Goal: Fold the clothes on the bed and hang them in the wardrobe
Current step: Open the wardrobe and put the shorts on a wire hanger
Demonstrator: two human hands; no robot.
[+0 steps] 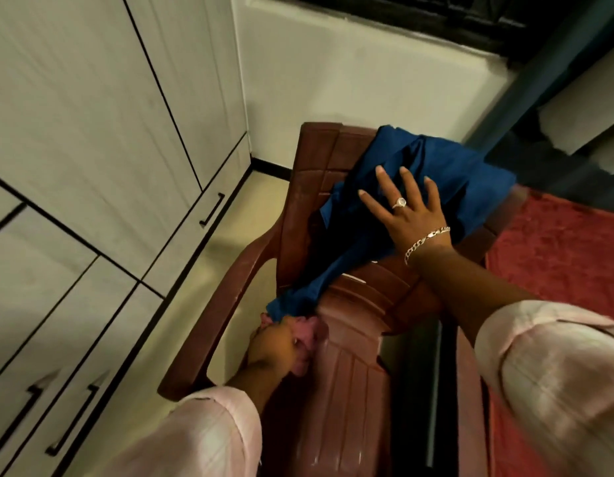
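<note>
White wardrobe doors with black bar handles [92, 187] fill the left. The left hand [281, 342] pinches the near corner of a dark blue cloth garment [412, 187] lying across a brown plastic chair [353, 373], running from near-left to far-right. The right hand [407, 208] presses it, fingers spread. A red bedspread [567, 249] lies right.

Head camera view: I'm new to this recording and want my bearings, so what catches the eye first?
A blue garment draped over a brown plastic chair, the right hand pressing flat on it. The left hand grips its lower end. White wardrobe doors fill the left.
</note>
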